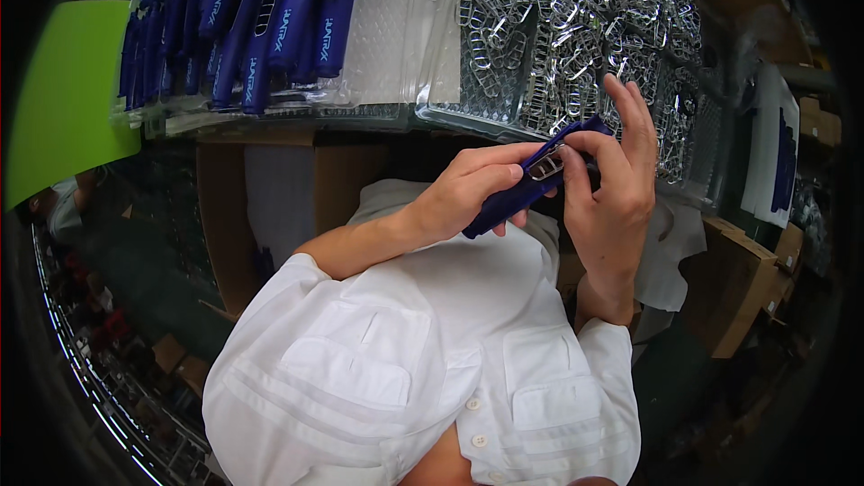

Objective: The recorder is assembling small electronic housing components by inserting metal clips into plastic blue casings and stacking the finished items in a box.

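In front of my chest, my left hand (459,191) grips a long dark blue plastic casing (497,209) that slants up to the right. A bent silver wire clip (546,165) sits at a slot in the casing's face. My right hand (616,182) pinches thumb and forefinger at the upper end of this clip, its other fingers raised. Beyond my hands, a large heap of similar wire clips (576,22) fills a clear plastic tray (504,130).
Many blue casings (283,31) with light lettering lie piled at the far left on clear trays. A bright green sheet (67,94) hangs at the left. Under the bench stands an open cardboard box (220,216); more cardboard boxes (733,283) stand at the right.
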Demonstrator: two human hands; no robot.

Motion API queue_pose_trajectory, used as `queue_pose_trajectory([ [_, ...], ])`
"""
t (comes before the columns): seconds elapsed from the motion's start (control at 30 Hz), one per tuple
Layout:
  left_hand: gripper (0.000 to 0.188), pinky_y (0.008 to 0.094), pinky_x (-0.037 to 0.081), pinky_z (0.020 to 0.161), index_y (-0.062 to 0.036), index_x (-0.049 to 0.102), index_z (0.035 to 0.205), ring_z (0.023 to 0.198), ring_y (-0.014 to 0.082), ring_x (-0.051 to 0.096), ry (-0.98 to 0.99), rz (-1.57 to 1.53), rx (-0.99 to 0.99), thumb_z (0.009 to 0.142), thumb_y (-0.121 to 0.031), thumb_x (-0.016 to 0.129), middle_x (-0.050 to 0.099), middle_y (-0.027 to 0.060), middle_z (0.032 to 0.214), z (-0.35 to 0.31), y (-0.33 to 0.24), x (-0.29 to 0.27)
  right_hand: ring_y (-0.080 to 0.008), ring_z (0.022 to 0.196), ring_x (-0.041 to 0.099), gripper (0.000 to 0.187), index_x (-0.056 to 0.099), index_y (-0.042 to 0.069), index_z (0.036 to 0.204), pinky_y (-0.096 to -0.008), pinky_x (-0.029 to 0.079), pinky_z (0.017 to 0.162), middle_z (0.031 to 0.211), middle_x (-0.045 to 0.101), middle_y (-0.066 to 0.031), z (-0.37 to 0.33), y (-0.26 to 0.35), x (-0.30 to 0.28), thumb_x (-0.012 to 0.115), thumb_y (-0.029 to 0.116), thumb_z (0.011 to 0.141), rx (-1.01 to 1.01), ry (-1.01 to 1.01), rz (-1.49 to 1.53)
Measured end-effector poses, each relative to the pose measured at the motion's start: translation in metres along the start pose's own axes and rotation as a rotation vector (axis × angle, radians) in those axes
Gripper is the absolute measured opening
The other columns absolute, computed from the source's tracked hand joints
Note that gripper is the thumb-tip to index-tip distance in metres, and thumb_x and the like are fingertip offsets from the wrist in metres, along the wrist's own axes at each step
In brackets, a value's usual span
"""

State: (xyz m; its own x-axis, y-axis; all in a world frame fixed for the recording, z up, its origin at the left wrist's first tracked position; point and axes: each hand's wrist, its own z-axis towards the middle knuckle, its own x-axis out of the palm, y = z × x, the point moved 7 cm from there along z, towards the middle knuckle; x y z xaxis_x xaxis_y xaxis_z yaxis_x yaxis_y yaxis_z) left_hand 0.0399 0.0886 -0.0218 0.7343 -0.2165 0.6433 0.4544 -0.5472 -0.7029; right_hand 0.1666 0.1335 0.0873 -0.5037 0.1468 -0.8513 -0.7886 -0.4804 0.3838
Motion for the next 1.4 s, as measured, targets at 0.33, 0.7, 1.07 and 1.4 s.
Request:
queue_pose_trajectory([
  [0.33, 0.052, 0.0266, 0.055, 0.059, -0.0014, 0.052, 0.149, 0.076, 0.0127, 0.066, -0.043, 0.104, 0.011, 0.100, -0.016, 0.043, 0.068, 0.0093, 0.109, 0.000, 0.000, -0.004, -0.0438, 0.129, 0.058, 0.012, 0.066, -0.002, 0.090, -0.0477, 0.050, 0.103, 0.133, 0.063, -0.0213, 0.001, -0.009, 0.012, 0.072, -0.006, 0.081, 0.021, 0.091, 0.159],
  [0.7, 0.046, 0.0248, 0.055, 0.063, 0.0004, 0.053, 0.146, 0.075, 0.0101, 0.065, -0.028, 0.311, 0.166, 0.103, -0.015, 0.056, 0.068, 0.0096, 0.109, 0.001, 0.004, -0.006, -0.0371, 0.125, 0.062, 0.019, 0.060, -0.001, 0.095, -0.0408, 0.053, 0.098, 0.135, 0.062, -0.0204, -0.012, -0.015, 0.025, 0.072, -0.010, 0.083, -0.028, 0.110, 0.246],
  [1.07, 0.022, 0.0288, 0.052, 0.054, 0.0051, 0.066, 0.114, 0.056, 0.0128, 0.064, -0.175, 0.526, 0.308, 0.096, -0.005, 0.059, 0.065, 0.0078, 0.074, 0.009, -0.007, 0.001, -0.0179, 0.113, 0.068, 0.038, 0.056, -0.005, 0.126, -0.0296, 0.055, 0.098, 0.124, 0.069, -0.0144, -0.037, -0.029, 0.037, 0.068, -0.013, 0.090, 0.466, 0.007, 0.790],
  [1.4, 0.020, 0.0252, 0.052, 0.051, 0.0043, 0.069, 0.111, 0.059, 0.0082, 0.063, -0.244, 0.513, 0.361, 0.097, -0.003, 0.057, 0.065, 0.0050, 0.073, 0.016, -0.012, 0.001, -0.0151, 0.090, 0.069, 0.028, 0.057, 0.000, 0.110, -0.0283, 0.057, 0.080, 0.106, 0.068, -0.0113, -0.033, -0.038, 0.050, 0.069, -0.010, 0.086, 0.421, -0.088, 0.726],
])
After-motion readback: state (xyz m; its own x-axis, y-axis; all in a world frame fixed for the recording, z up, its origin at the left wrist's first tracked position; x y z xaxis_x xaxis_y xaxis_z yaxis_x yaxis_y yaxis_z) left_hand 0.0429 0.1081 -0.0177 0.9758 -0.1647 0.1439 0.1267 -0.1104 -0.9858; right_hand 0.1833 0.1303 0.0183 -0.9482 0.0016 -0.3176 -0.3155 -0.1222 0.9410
